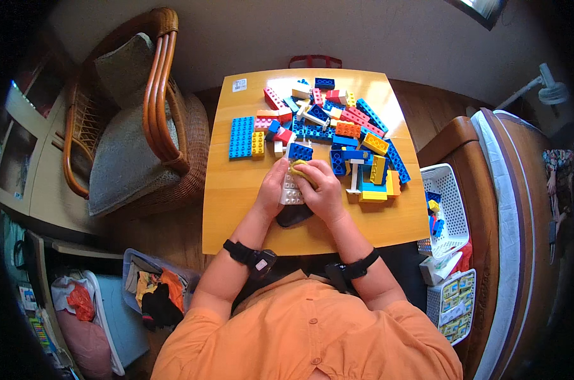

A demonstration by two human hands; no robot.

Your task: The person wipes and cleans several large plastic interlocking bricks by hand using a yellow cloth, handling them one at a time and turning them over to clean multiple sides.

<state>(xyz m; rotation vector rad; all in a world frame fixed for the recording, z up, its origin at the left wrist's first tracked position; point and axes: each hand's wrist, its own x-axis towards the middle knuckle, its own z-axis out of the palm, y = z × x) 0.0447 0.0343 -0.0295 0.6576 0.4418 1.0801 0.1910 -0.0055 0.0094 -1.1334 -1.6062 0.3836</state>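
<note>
Both grips are at work, with loose bricks (348,129) crowding the far side.
From my end I see the left grip (273,185) clasping a white studded plate (291,192) above the near half of the table (249,209), while the right grip (323,190) pinches a yellow piece (297,167) over it; fingers hide part of both. A blue brick (300,151) sits at the plate's far end. The heap just beyond blocks the way across, and a dark flat object (293,217) lies beneath the hands. I count two wrist straps (239,251), one wide blue plate (241,136) left of the heap, one wicker chair (162,101) farther left and two white baskets (456,212) on the right; the heaped bricks overlap too much to count.
</note>
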